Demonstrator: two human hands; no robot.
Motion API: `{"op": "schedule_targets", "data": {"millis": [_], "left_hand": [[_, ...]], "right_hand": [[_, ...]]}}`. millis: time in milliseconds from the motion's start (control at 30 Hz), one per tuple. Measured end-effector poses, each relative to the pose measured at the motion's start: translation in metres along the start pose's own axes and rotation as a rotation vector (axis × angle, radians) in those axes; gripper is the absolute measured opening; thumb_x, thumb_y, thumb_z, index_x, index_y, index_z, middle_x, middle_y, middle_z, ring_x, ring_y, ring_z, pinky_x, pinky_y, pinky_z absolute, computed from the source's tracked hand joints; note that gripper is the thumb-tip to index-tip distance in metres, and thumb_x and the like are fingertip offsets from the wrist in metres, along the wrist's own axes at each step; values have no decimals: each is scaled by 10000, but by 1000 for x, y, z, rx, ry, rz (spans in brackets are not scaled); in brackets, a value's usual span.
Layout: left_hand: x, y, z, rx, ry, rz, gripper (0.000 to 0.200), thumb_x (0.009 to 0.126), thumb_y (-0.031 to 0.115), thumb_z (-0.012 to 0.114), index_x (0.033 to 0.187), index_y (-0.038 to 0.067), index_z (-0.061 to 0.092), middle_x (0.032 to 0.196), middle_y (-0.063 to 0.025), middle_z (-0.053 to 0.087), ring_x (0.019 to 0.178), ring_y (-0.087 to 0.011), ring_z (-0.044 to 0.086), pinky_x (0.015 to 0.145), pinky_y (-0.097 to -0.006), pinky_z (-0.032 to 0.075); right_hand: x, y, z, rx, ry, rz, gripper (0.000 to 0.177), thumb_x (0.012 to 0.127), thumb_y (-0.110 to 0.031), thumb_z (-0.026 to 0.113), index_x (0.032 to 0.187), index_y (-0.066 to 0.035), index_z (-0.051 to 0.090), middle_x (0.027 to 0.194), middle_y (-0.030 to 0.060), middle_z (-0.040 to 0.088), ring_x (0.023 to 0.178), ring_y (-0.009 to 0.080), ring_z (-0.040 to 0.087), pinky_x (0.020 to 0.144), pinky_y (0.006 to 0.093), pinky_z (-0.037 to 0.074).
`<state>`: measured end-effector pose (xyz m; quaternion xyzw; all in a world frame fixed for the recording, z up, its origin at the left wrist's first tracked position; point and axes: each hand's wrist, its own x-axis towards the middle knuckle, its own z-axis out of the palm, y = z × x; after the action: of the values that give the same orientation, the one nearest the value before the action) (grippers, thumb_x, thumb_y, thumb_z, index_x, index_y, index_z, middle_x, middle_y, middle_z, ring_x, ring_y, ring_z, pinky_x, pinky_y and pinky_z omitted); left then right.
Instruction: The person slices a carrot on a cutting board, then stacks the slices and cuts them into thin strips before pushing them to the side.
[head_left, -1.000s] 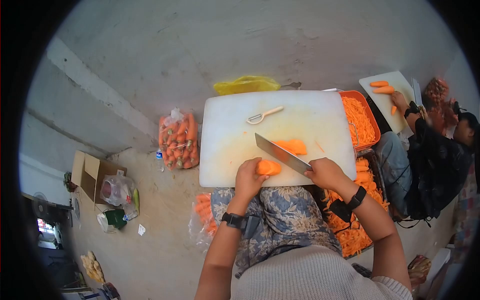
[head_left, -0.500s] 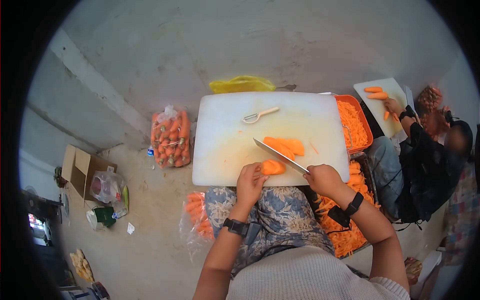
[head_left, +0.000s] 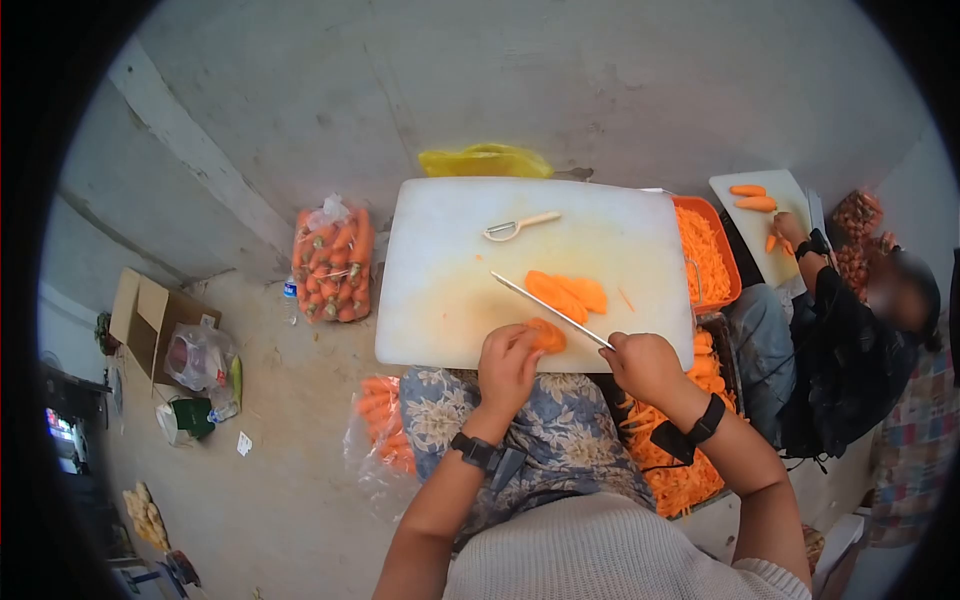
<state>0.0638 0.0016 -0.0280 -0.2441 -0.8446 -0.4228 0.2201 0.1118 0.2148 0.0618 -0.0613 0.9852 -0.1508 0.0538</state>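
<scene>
My right hand (head_left: pixel 645 368) is closed round the handle of a kitchen knife (head_left: pixel 540 303), whose blade points up and left above the white cutting board (head_left: pixel 440 300). Seen almost edge-on, the blade runs past sliced carrot pieces (head_left: pixel 570 293) lying at the board's middle right. At the near edge my left hand (head_left: pixel 508 368) has its fingers closed on a carrot piece (head_left: pixel 548 336), slightly blurred and partly covered by the fingertips. A peeler (head_left: pixel 521 226) with a pale handle rests farther back on the board, apart from both hands.
Shredded carrot fills an orange basket (head_left: pixel 708 255) right of the board, with a dark crate (head_left: pixel 685 485) of carrot below it. Bagged carrots (head_left: pixel 333 265) stand at left; another bag (head_left: pixel 385 425) lies nearer. At right a person (head_left: pixel 850 330) handles carrots on a second board (head_left: pixel 770 235).
The knife has turned from showing its flat side to nearly edge-on, its tip shifting left. My left fingers have moved farther over the carrot piece. The whole view has shifted slightly.
</scene>
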Motion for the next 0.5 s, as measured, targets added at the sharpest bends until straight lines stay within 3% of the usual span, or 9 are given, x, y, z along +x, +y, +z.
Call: {"op": "schedule_targets", "data": {"millis": [100, 500], "left_hand": [[0, 0, 6, -33, -53, 80, 284, 732, 37, 719, 1010, 31, 662, 1008, -120, 617, 941, -313, 591, 832, -400, 479], [-4, -8, 11, -60, -25, 1, 268, 727, 31, 708, 993, 45, 680, 965, -91, 635, 908, -299, 600, 788, -387, 498]], "right_hand": [[5, -9, -3, 9, 16, -34, 208, 874, -203, 593, 788, -14, 593, 620, 180, 601, 607, 374, 614, 566, 470, 487], [11, -15, -22, -153, -208, -61, 207, 875, -220, 594, 811, -24, 607, 641, 149, 624, 602, 350, 625, 563, 451, 499]]}}
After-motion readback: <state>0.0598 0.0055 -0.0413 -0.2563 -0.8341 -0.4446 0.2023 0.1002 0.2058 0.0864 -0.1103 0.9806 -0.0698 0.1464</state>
